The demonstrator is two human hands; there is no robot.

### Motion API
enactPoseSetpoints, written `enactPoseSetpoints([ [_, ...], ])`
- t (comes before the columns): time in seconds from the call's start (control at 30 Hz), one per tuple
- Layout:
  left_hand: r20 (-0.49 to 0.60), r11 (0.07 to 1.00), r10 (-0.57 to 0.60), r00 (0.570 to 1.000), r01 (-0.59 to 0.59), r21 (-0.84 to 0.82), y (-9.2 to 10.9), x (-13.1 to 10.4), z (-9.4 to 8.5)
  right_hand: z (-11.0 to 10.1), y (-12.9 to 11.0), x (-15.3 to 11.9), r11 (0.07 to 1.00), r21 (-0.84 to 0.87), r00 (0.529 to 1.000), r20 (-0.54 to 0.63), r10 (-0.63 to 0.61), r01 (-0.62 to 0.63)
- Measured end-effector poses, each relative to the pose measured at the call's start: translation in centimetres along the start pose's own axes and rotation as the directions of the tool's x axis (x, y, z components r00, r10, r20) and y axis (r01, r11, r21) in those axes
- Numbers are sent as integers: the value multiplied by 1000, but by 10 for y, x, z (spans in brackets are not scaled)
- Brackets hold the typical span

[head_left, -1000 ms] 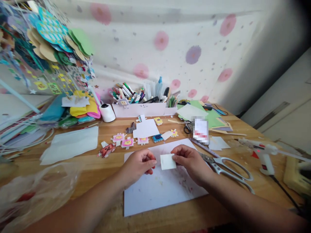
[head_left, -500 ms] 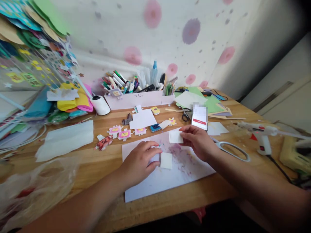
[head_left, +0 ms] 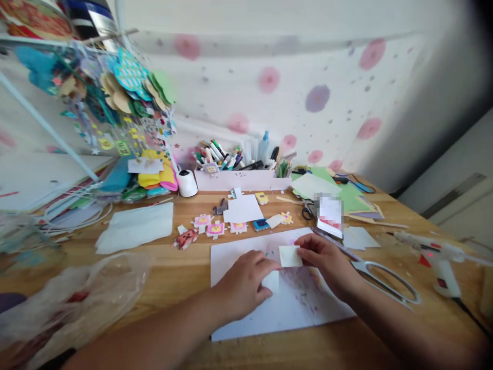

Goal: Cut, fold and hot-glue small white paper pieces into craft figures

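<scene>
Between the fingertips of my right hand (head_left: 321, 257) is a small white square (head_left: 289, 256), held above the stained white board (head_left: 231, 329). My left hand (head_left: 246, 282) is over the board's left part, thumb and fingers apart, beside a second white square (head_left: 272, 282) that lies on the board. The left index fingertip is close to the held square; whether they touch I cannot tell. Behind the board lie small pink paper figures (head_left: 215, 229), a red one (head_left: 186, 238), a blue one (head_left: 261, 224) and a white sheet (head_left: 243, 208).
Scissors (head_left: 385, 280) and a glue gun (head_left: 442, 257) with a cord lie to the right. A phone (head_left: 330, 218) stands behind the board. Pens fill a white box (head_left: 234, 180) at the back. A plastic bag (head_left: 96, 293) and white sheets (head_left: 136, 226) lie left.
The camera view has shifted up and left. My right hand has brought its white square closer to my left hand and the lying square, which my left fingers now partly cover.
</scene>
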State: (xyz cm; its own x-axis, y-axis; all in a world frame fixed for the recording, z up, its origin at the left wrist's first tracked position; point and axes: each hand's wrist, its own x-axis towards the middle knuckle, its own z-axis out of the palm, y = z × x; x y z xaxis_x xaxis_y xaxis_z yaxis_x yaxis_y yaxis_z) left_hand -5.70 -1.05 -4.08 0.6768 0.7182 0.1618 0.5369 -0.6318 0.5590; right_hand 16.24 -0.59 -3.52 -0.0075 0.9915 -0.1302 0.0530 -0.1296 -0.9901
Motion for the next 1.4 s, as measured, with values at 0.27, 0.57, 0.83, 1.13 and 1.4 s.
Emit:
enactPoseSetpoints([
  [0.27, -249, 998, 22, 968, -37, -56, -17, 1, -32, 1, -4, -2, 998, -53, 998, -60, -35, 32],
  [0.57, -23, 982, 20, 1000, -24, -189, -52, 10, -46, 1, 11, 10, 985, -157, 995, -56, -81, 72],
  [0.83, -117, 982, -55, 992, 76, 175, -44, 9, -35, -4, 19, 18, 913, -392, 988, -53, -145, 113],
  [1.13, -32, 954, 1, 999, 9, 301, -39, 5, -29, -52, -29, 12, 536, -817, 949, 43, -313, 214],
  [1.4, -120, 917, -3, 993, 51, 396, -46, 5, -26, -174, -15, 17, 216, -975, 990, -75, -115, -49],
])
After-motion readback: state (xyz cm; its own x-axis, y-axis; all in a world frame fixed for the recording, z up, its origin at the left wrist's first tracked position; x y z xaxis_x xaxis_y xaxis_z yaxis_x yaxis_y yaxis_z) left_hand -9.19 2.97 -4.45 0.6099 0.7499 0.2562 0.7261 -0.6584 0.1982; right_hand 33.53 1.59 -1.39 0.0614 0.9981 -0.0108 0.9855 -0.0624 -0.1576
